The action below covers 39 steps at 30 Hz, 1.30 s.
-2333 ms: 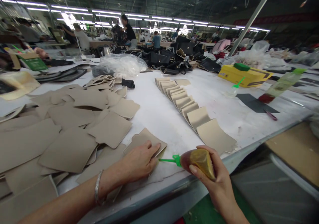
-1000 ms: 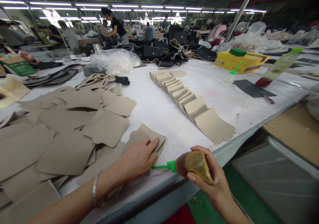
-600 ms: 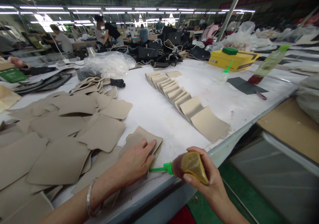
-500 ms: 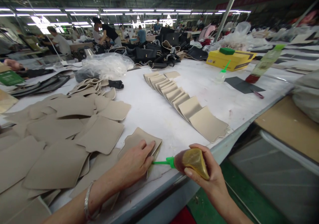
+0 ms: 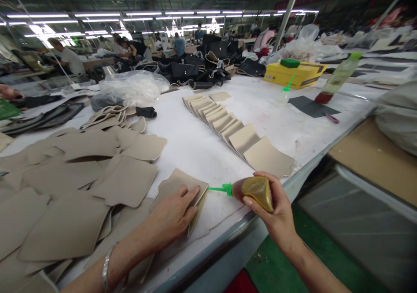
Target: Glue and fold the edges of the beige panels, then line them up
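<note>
My left hand (image 5: 177, 212) grips a beige leather piece (image 5: 176, 184) near the table's front edge, fingers on top and thumb at its side. My right hand (image 5: 276, 208) is closed round a squeeze bottle (image 5: 252, 191) of amber-brown liquid, lying on its side. The bottle's green nozzle (image 5: 220, 189) points left, its tip at the right corner of the piece. Many loose beige pieces (image 5: 68, 223) lie heaped on the left. A fanned row of beige pieces (image 5: 244, 139) stretches back across the white table (image 5: 163, 121).
A yellow box (image 5: 293, 75) with a green sponge (image 5: 289, 63) stands at the back right. Nearby are a small glue bottle (image 5: 284, 95), a tilted clear bottle (image 5: 339, 78) and a dark sheet (image 5: 311, 106). Black bags (image 5: 185, 69) and plastic wrap (image 5: 130, 87) lie behind; people work beyond.
The nozzle tip has moved up along the edge of the held piece to its corner, with my right hand and bottle rising. The whole view has shifted slightly.
</note>
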### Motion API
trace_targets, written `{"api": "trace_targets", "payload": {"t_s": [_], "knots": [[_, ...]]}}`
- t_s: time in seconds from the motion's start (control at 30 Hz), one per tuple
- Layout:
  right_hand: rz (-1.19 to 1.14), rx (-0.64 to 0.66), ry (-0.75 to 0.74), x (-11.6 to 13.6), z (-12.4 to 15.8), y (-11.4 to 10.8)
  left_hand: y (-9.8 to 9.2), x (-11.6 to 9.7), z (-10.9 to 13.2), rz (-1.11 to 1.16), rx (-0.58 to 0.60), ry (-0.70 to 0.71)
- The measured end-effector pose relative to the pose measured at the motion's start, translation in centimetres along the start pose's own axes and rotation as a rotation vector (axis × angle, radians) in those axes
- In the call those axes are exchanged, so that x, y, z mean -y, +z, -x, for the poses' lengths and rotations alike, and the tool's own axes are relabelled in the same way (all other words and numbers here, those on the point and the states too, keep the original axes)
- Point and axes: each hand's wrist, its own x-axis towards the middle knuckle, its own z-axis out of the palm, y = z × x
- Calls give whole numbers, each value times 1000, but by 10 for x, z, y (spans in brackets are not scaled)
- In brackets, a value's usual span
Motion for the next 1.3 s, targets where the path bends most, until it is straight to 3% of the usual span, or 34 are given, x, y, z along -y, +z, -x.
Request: {"api": "trace_targets", "payload": {"t_s": [0.13, 0.33, 0.53, 0.63, 0.77, 0.93, 1.03, 1.1, 1.23, 1.3], "knots": [[5, 20, 20, -1, 5, 0, -1, -1, -1, -10, -1, -8], [-123, 190, 165, 1, 19, -1, -3, -2, 0, -9, -1, -14], [-139, 49, 162, 3, 10, 3, -2, -1, 1, 4, -9, -8], [-86, 63, 166, 6, 18, 4, -1, 0, 1, 19, -18, 2], [-119, 67, 262, 18, 41, 7, -1, 0, 0, 15, -23, -13], [-378, 80, 435, 29, 54, 12, -4, 2, 0, 60, -48, 3], [-601, 70, 586, 23, 51, 1, -9, 6, 2, 131, -58, 33], [-745, 62, 697, 15, 48, -13, -12, 10, 3, 133, -142, 15], [-950, -56, 746, 4, 42, -48, -18, 30, 1, -51, -417, -278], [-950, -131, 705, 4, 37, -70, -20, 45, -5, -50, -383, -368]]}}
